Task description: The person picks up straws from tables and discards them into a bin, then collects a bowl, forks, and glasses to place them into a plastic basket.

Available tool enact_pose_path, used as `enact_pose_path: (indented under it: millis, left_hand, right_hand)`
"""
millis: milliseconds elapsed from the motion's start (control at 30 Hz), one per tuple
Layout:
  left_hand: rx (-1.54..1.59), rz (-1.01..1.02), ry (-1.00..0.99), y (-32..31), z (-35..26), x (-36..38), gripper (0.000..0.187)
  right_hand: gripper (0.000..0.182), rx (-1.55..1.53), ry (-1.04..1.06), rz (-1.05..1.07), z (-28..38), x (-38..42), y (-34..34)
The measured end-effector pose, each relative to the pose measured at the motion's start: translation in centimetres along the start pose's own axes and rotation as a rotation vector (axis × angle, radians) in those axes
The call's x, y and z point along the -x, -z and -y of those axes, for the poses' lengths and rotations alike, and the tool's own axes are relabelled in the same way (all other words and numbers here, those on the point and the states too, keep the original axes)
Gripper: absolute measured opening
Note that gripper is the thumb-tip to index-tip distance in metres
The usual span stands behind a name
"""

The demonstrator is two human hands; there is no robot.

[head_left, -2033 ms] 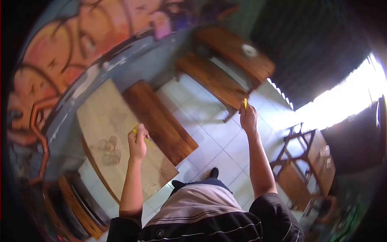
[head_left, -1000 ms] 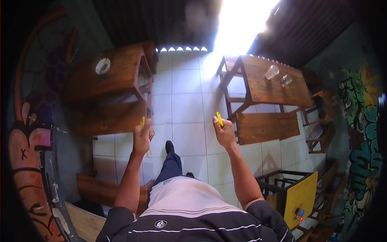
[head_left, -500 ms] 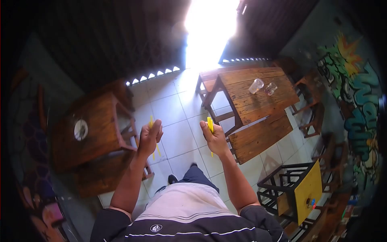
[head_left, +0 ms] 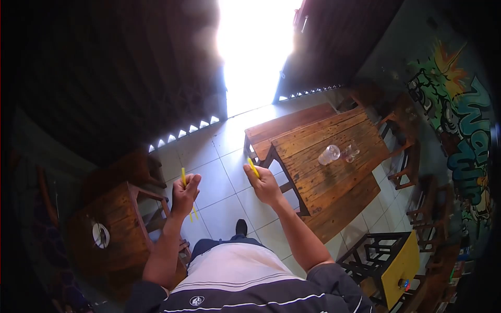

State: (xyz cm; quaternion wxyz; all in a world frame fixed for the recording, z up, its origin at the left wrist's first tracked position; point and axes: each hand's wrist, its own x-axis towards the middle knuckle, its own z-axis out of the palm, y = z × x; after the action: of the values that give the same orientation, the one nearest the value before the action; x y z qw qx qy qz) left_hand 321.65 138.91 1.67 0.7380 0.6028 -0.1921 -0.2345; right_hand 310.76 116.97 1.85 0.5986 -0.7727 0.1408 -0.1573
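Looking down, I see the wooden counter [head_left: 334, 156] ahead-right of my hands, two clear cups [head_left: 329, 154] upon it. My left hand [head_left: 184, 193] and right hand [head_left: 264, 183] each fist a yellow stick [head_left: 253, 168] upright, raised, clear of furniture.

A wooden table [head_left: 313, 161] bears a plastic cup [head_left: 329, 154]; a glass [head_left: 350, 152] beside it.

One camera, worn on the person's head, looks forward and steeply down with a wide fisheye bend. Nearest, at the bottom edge, is the person's own striped shirt [head_left: 245, 287]; both raised hands sit mid-frame. Beyond lie the tiled floor [head_left: 219, 172], a wooden surface [head_left: 334, 172] to the right, and the bright doorway [head_left: 250, 52] at top.
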Motion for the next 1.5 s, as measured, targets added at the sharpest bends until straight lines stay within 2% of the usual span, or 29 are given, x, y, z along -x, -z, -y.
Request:
enact_pose_path:
  millis: [200,400,533,833,967,1100,1233,1367,1500]
  left_hand:
    - [-0.032,-0.04,0.04,2.4,0.0,-6.9,0.044]
    - [-0.031,0.03,0.053,6.2,0.2,-17.1,0.046]
    - [0.048,0.195,0.106,8.0,-1.2,-25.7,0.045]
    - [-0.042,0.503,0.136,5.6,-0.9,-44.2,0.044]
    - [-0.09,0.44,0.153,6.2,0.6,-51.1,0.044]
    - [-0.007,0.33,0.187,5.4,-1.0,-54.9,0.043]
    - [0.024,0.335,0.156,5.0,-0.9,-58.1,0.043]
    - [0.018,0.404,0.221,5.2,0.2,-62.1,0.037]
    - [-0.023,0.592,0.225,4.6,-0.5,-65.7,0.04]
  right_hand:
    - [0.051,-0.072,0.027,0.097,0.1,-9.7,-0.8]
    - [0.058,-0.102,-0.06,-0.013,-3.5,-19.0,-1.6]
    - [0.055,-0.007,0.004,-0.088,-3.3,-24.5,-2.0]
    - [0.047,-0.258,-0.209,-0.371,-5.1,-32.6,3.4]
    - [0.045,-0.257,-0.22,-0.358,-7.1,-39.0,5.1]
    - [0.047,-0.226,-0.182,-0.218,-7.7,-46.8,6.0]
    - [0.048,-0.215,-0.089,-0.155,-7.5,-53.2,6.2]
    - [0.05,-0.111,-0.063,-0.182,-7.7,-57.8,6.6]
    - [0.049,-0.184,-0.099,-0.291,-6.9,-60.1,7.4]
